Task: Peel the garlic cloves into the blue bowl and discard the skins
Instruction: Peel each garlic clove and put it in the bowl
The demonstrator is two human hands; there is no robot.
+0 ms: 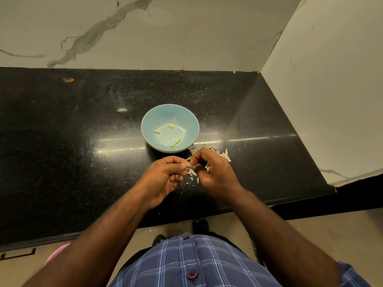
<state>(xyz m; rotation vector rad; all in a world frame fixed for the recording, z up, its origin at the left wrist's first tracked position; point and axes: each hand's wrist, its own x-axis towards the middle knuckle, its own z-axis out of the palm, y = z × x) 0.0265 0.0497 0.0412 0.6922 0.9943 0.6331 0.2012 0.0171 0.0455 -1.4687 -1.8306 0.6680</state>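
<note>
Pinching one garlic clove (188, 164) just in front of the blue bowl (149, 119), the left hand (165, 179) grips one end while the right hand (213, 172) nips its skin. The clove's long axis seems to run left-right between the fingertips, though it is mostly hidden. A hard tug could flick it onto the skins (224, 157) right of the bowl.

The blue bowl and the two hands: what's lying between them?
Head view: papery garlic skins litter the black counter between the blue bowl and right hand; otherwise bare counter.
</note>
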